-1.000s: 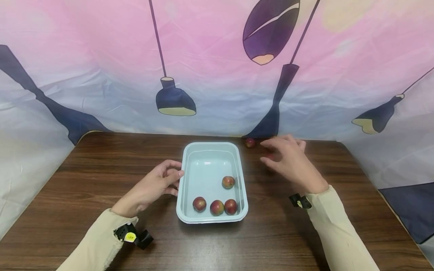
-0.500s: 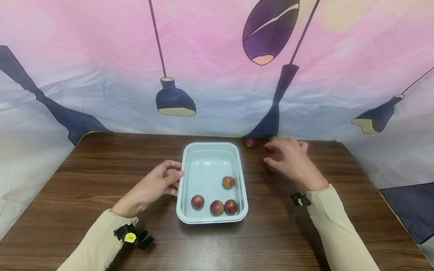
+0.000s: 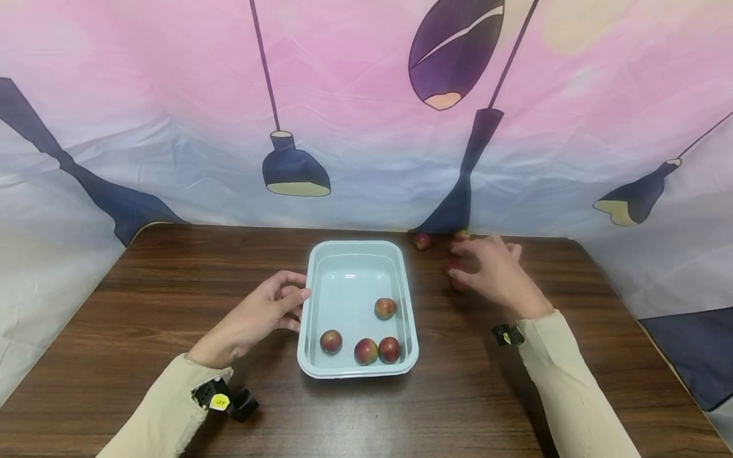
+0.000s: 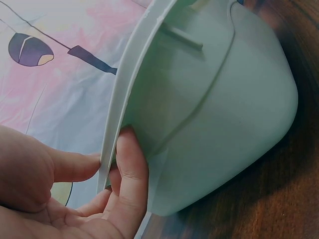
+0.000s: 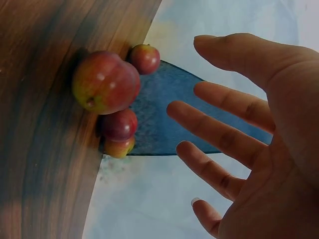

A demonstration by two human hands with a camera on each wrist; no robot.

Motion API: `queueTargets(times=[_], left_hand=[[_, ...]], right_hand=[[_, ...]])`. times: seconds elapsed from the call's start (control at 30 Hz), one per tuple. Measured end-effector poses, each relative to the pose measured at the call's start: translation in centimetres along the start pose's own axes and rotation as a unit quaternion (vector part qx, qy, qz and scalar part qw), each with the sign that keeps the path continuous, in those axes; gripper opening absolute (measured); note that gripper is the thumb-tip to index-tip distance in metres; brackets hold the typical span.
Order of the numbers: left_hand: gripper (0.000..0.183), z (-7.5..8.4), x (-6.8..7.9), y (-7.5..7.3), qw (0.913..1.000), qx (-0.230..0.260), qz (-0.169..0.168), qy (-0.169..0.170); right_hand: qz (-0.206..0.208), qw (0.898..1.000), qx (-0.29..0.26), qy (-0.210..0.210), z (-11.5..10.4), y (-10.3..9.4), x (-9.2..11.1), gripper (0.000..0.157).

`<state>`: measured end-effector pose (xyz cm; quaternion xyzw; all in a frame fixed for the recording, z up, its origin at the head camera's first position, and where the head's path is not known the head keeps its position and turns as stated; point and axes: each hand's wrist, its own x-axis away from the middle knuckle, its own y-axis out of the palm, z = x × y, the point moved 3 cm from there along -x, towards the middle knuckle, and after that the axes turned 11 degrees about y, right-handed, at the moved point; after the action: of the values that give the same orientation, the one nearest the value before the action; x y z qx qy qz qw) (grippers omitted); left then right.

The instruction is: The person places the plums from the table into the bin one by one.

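Note:
My left hand pinches the left rim of a pale blue-green plastic tub. In the left wrist view, the thumb lies on one side of the tub's rim and the fingers on the other. Inside the tub lie several red-green plums, one apart on the right, another at the lower left. My right hand hovers at the back right, thumb and fingers spread with nothing between them. It partly hides the plums there in the head view; a large plum is nearest its palm in the right wrist view.
Near the table's back edge, a plum sits left of my right hand, and another shows just beyond the fingers. A printed cloth hangs right behind the brown wood-grain table.
My right hand has shifted slightly right and towards me, uncovering more of the plums at the back. The lower-left plum in the tub has rolled a little left. My left hand stays still.

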<state>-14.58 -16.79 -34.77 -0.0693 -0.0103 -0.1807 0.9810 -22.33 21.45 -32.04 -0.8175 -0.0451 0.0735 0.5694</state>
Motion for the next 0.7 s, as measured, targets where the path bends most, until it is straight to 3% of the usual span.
queueTargets(times=[0.33, 0.7], left_hand=[[0.046, 0.0, 0.0, 0.0, 1.0000, 0.001, -0.002, 0.003], [0.045, 0.0, 0.0, 0.0, 1.0000, -0.006, -0.001, 0.003]], right_hand=[[-0.029, 0.999, 0.009, 0.015, 0.8, 0.5, -0.2, 0.045], [-0.061, 0.998, -0.002, 0.026, 1.3, 0.9, -0.3, 0.035]])
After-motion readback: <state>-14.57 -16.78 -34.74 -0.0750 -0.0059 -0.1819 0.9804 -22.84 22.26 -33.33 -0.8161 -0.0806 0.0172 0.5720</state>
